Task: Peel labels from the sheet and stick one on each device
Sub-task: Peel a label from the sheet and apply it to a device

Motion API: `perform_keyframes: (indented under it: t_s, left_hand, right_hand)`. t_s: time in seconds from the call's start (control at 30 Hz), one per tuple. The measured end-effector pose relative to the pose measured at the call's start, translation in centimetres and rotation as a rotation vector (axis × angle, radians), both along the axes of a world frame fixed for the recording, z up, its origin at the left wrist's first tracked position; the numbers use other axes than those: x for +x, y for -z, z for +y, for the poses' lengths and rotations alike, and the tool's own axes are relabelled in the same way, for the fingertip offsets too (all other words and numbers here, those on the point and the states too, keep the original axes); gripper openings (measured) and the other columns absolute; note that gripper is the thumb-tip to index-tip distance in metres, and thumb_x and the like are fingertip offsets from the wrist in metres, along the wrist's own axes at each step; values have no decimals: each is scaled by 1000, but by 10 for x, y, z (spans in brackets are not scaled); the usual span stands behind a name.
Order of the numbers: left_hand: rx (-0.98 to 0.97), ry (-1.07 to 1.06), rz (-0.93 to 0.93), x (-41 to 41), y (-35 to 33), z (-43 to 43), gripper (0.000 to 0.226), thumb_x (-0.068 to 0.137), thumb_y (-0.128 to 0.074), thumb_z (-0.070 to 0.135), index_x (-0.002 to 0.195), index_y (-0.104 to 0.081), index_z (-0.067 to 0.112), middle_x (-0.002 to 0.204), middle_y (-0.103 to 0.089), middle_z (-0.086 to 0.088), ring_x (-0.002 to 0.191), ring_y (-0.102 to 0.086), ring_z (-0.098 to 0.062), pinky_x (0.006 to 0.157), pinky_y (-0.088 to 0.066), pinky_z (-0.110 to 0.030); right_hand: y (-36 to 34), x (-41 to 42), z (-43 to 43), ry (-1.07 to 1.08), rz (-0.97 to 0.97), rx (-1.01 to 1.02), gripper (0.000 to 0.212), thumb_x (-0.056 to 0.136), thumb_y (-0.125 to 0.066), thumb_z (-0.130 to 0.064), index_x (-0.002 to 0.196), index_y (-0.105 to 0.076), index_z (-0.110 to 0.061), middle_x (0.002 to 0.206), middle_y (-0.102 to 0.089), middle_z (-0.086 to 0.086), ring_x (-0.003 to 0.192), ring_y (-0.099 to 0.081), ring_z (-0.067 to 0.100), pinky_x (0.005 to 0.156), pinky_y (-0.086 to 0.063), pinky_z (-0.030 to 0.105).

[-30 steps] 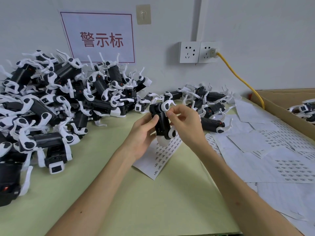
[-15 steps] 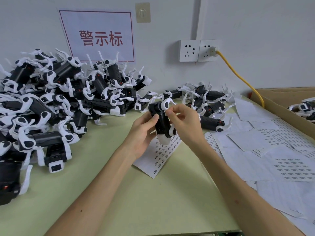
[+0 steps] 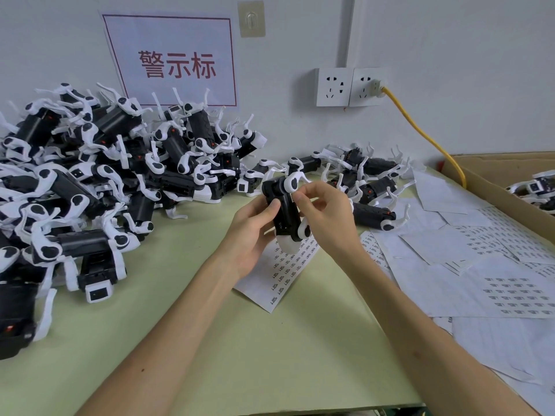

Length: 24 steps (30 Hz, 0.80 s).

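A: Your left hand (image 3: 252,232) wraps the device (image 3: 283,219) from the left, thumb on the black face, fingers curled behind. Good clamp: it gives your other hand something stiff to press against.

B: Agreed. You hold it white end down, raised over the sheet (image 3: 285,274), which lies flat just under both hands. My read: shortest trip from peel to stick.

A: Your right hand (image 3: 329,216) pinches the device's upper right edge, thumb and forefinger tips together beside the white leg joint. The label itself is too small to see. I judge you're seating one there, not peeling.

B: Can't confirm the label either. If it's on, rub it flat before you let go. That edge looks narrow, so a corner could lift.

A: The pile (image 3: 90,181) sits left of your left hand, and a smaller bunch (image 3: 369,187) lies just beyond your right. Can't tell which are labelled.

B: Loose sheets (image 3: 480,265) fan out right of your right hand, with the box (image 3: 495,166) past them. A few units (image 3: 537,189) lie in it, so likely your out-bin. Feed from one side and drop on the other, so your arms don't cross.
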<state>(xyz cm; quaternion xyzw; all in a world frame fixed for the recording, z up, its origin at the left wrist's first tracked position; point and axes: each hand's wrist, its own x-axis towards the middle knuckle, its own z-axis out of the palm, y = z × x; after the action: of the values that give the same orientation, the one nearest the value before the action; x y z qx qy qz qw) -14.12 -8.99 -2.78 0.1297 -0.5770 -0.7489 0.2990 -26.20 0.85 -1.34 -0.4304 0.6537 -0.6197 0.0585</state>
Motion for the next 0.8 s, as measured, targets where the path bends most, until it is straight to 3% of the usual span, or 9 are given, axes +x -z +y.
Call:
perform_keyframes:
  t_s: [0.13, 0.27, 0.43, 0.5, 0.57, 0.67, 0.8]
  left_hand:
    - [-18, -16, -18, 0, 0, 1, 32, 106, -51, 16, 134, -61, 5, 121, -72, -9, 108, -69, -19, 98, -49, -36]
    - [-29, -18, -39, 1, 0, -1, 32, 106, -51, 18, 134, -61, 5, 123, -70, -10, 111, -66, -21, 104, -46, -42]
    - [-14, 25, -30, 2, -2, 1, 36, 107, -49, 25, 135, -62, 8, 123, -73, -8, 115, -69, -23, 96, -52, -37]
    - [3, 41, -31, 1, -2, 0, 40, 108, -45, 26, 139, -59, 6, 133, -68, -15, 127, -62, -31, 104, -48, -43]
    - [32, 54, -26, 1, -2, 0, 42, 110, -41, 27, 140, -58, 4, 137, -65, -17, 128, -61, -31, 106, -48, -44]
    - [71, 71, -5, 2, -6, 1, 45, 111, -37, 29, 140, -57, 3, 135, -65, -18, 119, -64, -23, 92, -53, -33]
    - [103, 107, -22, 2, -8, 5, 46, 110, -36, 33, 140, -58, 6, 124, -69, -13, 110, -66, -20, 88, -54, -30]
  right_hand:
    - [0, 0, 0, 0, -21, -8, 13, 97, -68, -21, 85, -68, -15, 77, -68, -9, 60, -59, 4, 52, -48, 18]
    - [-2, 0, 0, -6, -80, -3, 18, 94, -72, -21, 78, -66, -15, 68, -69, -15, 62, -60, 4, 60, -49, 18]
    - [-5, -4, 4, -117, -294, -3, 24, 90, -77, -26, 76, -66, -10, 71, -68, 6, 71, -65, 13, 79, -53, 29]
    - [-5, -4, 4, -170, -350, 11, 19, 96, -70, -23, 82, -68, -11, 76, -69, 3, 71, -64, 12, 75, -52, 26]
    - [-6, -3, 3, -211, -398, 2, 16, 100, -64, -18, 86, -70, -12, 74, -67, -2, 71, -63, 10, 71, -49, 21]
    - [-6, 1, 2, -255, -399, -4, 10, 96, -69, -20, 86, -70, -17, 73, -66, -8, 71, -61, 7, 70, -48, 22]
    - [-4, 4, 2, -234, -386, -1, 19, 91, -76, -30, 81, -65, -18, 74, -61, -2, 69, -54, 13, 68, -43, 30]
